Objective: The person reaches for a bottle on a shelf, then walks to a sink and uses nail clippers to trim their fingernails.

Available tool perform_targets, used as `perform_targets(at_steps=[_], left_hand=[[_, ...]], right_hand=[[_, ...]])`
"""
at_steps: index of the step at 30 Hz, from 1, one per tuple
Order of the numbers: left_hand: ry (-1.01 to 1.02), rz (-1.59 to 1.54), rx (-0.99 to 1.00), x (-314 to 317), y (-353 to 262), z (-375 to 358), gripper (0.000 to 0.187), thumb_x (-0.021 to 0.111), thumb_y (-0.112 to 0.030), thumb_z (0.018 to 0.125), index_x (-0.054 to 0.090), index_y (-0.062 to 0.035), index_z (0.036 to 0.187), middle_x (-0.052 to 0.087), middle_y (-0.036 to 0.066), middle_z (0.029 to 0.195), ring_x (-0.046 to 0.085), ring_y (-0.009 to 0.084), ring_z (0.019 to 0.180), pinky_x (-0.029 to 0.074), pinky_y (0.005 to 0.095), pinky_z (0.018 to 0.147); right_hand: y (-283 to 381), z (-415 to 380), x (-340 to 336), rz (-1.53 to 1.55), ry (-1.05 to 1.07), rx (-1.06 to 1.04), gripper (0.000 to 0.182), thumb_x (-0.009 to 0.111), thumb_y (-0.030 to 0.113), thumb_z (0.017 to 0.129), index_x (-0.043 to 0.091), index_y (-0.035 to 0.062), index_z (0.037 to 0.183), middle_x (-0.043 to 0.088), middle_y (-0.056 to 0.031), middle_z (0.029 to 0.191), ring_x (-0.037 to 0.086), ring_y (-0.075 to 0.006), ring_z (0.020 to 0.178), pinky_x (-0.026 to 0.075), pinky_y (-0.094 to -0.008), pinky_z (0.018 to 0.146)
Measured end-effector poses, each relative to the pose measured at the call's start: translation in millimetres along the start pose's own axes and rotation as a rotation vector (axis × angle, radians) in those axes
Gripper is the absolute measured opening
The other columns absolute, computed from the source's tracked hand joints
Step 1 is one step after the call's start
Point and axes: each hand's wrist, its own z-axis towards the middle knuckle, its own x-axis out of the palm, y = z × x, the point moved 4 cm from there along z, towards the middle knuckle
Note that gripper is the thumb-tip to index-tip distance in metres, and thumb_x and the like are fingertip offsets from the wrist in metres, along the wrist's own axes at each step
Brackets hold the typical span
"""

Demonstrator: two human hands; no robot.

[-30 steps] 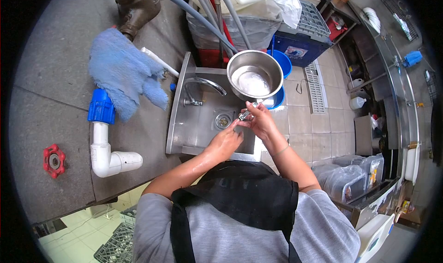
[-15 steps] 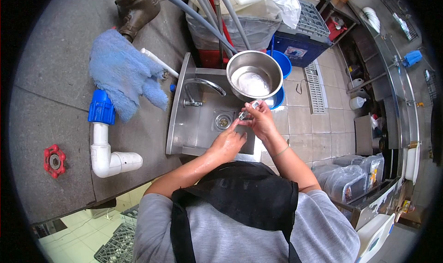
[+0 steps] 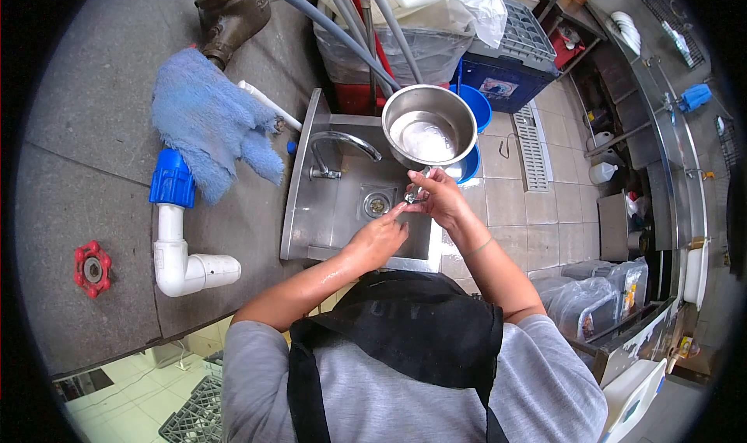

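Note:
My right hand (image 3: 442,201), fingers closed, pinches a small shiny object (image 3: 413,195), clear or metallic, over the right side of the steel sink (image 3: 350,210). Its exact kind is too small to make out. My left hand (image 3: 377,242) comes in from below; its index finger is stretched out to the lower end of that object, while the other fingers curl loosely around nothing visible. Beyond both hands, a round steel pot (image 3: 429,124) rests at the sink's far right corner. A curved tap (image 3: 346,137) rises on the sink's left side, and no water stream shows.
A blue cloth (image 3: 206,116) hangs over pipework on the left, above a white elbow pipe (image 3: 183,268) and red valve wheel (image 3: 92,269). Blue buckets (image 3: 471,105) stand behind the pot. A floor drain grate (image 3: 533,151) lies to the right, with steel counters along the far right.
The small object has tilted slightly and shifted down in my right hand. My left hand has turned a little, its index finger still at the object's lower end. The pot has not moved.

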Motion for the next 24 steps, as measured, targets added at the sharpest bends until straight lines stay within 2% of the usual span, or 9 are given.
perform_targets(at_steps=[7, 15, 18, 21, 22, 23, 24], left_hand=[[0.056, 0.054, 0.019, 0.5, -3.0, 1.3, 0.036, 0.045, -0.016, 0.081, 0.059, -0.0021, 0.111, 0.055, 0.003, 0.069, 0.061, 0.0157, 0.078, 0.014, 0.0378, 0.113], [0.102, 0.076, 0.041, -2.1, -3.5, 0.7, 0.037, 0.044, -0.017, 0.082, 0.059, -0.0021, 0.113, 0.057, 0.003, 0.07, 0.062, 0.0152, 0.08, 0.011, 0.0375, 0.114], [0.125, 0.133, 0.053, 0.3, -7.5, -1.5, 0.035, 0.047, -0.014, 0.079, 0.06, -0.0008, 0.108, 0.058, 0.006, 0.072, 0.061, 0.0182, 0.087, 0.02, 0.0363, 0.112], [-0.046, -0.271, -0.076, -8.6, 0.1, -2.2, 0.026, 0.051, -0.009, 0.073, 0.062, 0.0005, 0.095, 0.059, 0.009, 0.072, 0.059, 0.0229, 0.095, 0.033, 0.0355, 0.105], [-0.15, -0.466, -0.168, -3.0, 1.4, -3.8, 0.017, 0.054, -0.006, 0.068, 0.061, 0.0008, 0.082, 0.059, 0.011, 0.071, 0.057, 0.0265, 0.101, 0.041, 0.0356, 0.098], [-0.13, -0.566, -0.247, 0.7, 0.8, -7.6, 0.008, 0.055, -0.006, 0.069, 0.06, -0.0009, 0.074, 0.059, 0.011, 0.07, 0.056, 0.026, 0.102, 0.039, 0.0364, 0.099], [-0.39, -0.569, -0.316, 1.0, -1.1, -15.7, 0.01, 0.056, -0.01, 0.067, 0.062, -0.0075, 0.059, 0.059, 0.007, 0.062, 0.057, 0.0196, 0.097, 0.045, 0.0286, 0.088]], right_hand=[[-3.1, -0.7, -2.4, -0.047, -0.059, -0.041, 0.033, 0.072, 0.012, 0.077, 0.04, 0.0118, 0.08, 0.058, -0.0051, 0.073, 0.056, -0.0116, 0.058, 0.058, -0.0393, 0.051], [-4.7, -0.6, -2.4, -0.134, -0.074, -0.078, 0.029, 0.072, 0.013, 0.078, 0.043, 0.0106, 0.083, 0.057, -0.0035, 0.07, 0.054, -0.0105, 0.056, 0.058, -0.0376, 0.05], [-9.0, -0.2, -3.9, -0.066, -0.035, 0.003, 0.029, 0.072, 0.014, 0.078, 0.045, 0.0096, 0.087, 0.057, -0.0056, 0.075, 0.055, -0.0122, 0.06, 0.058, -0.0379, 0.051], [-20.7, 9.8, -10.0, 0.094, -0.057, 0.098, 0.03, 0.072, 0.017, 0.079, 0.046, 0.0078, 0.092, 0.055, -0.0104, 0.088, 0.056, -0.0171, 0.071, 0.058, -0.0412, 0.059], [-20.2, 8.4, -11.1, 0.067, -0.101, 0.118, 0.037, 0.072, 0.019, 0.079, 0.046, 0.0056, 0.101, 0.051, -0.0126, 0.095, 0.054, -0.0218, 0.081, 0.057, -0.0447, 0.065], [-24.3, 11.6, -13.2, -0.004, -0.157, 0.079, 0.043, 0.072, 0.02, 0.078, 0.046, 0.0048, 0.109, 0.052, -0.0123, 0.095, 0.052, -0.0229, 0.084, 0.057, -0.0456, 0.067], [-22.1, 9.1, -4.1, -0.028, -0.092, 0.063, 0.047, 0.072, 0.02, 0.078, 0.046, 0.0055, 0.114, 0.052, -0.0122, 0.097, 0.052, -0.0248, 0.088, 0.057, -0.0447, 0.067]])
